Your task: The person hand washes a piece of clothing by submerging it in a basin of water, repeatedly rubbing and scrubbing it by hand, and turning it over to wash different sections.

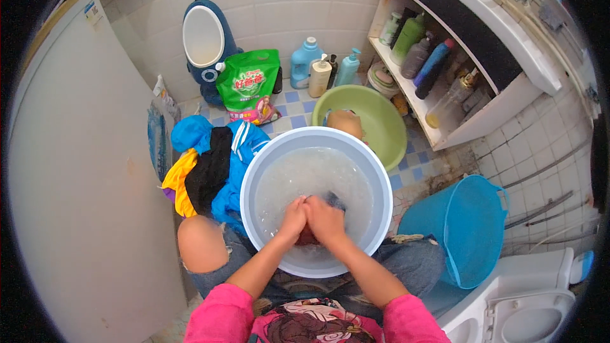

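A pale blue-grey plastic basin (pixel 252 171) of cloudy, sudsy water (pixel 305 169) stands between my knees. My left hand (pixel 293 219) and my right hand (pixel 326 219) are pressed together at the water's surface, fingers curled around wet cloth. A dark blue part of the cloth (pixel 335 200) shows beyond my right hand. Between my wrists a reddish-brown patch of fabric (pixel 308 237) is visible; whether it belongs to the same piece, I cannot tell. My fingertips are mostly hidden.
Left of the basin lie blue, black and yellow clothes (pixel 209 166). Beyond it are a green detergent pouch (pixel 250 78), several bottles (pixel 320 76) and a green basin (pixel 386 133) holding a tan item (pixel 345 123). A blue tub (pixel 429 214), a toilet (pixel 529 314) and a shelf cabinet (pixel 443 138) flank the right.
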### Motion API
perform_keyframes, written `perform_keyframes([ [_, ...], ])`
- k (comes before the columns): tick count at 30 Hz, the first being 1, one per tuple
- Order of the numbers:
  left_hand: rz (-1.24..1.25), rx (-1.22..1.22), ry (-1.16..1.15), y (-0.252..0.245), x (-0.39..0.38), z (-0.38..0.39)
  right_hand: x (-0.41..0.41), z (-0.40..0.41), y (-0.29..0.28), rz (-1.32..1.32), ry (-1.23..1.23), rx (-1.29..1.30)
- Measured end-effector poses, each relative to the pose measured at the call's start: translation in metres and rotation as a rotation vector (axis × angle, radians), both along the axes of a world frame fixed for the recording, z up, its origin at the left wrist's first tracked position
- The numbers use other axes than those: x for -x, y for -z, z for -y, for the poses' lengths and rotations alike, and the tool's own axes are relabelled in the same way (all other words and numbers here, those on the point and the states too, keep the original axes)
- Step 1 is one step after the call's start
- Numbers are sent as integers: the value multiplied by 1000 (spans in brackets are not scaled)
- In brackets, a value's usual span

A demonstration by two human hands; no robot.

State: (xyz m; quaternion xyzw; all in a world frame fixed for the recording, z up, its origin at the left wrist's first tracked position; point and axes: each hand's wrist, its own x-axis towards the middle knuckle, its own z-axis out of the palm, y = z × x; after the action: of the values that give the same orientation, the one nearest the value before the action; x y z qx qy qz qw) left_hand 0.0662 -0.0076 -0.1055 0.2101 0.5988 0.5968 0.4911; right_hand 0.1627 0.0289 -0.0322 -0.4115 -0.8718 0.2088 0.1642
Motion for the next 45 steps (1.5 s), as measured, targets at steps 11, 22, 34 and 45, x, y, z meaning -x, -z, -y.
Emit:
perform_keyframes([
  [11, -219, -92, -178, -19, 10, -9, -8, -13, -11, -362, -1, 290],
  [22, 614, -283, 31, 15, 14, 4, 6, 12, -13, -96, -170, 32],
  [34, -385, 6, 2, -16, -8, -3, -3, -14, 11, 5, 89, 33],
  [45, -455, -345, 43, -46, 38, -8, -48, -77, -6, -561, 59, 756],
])
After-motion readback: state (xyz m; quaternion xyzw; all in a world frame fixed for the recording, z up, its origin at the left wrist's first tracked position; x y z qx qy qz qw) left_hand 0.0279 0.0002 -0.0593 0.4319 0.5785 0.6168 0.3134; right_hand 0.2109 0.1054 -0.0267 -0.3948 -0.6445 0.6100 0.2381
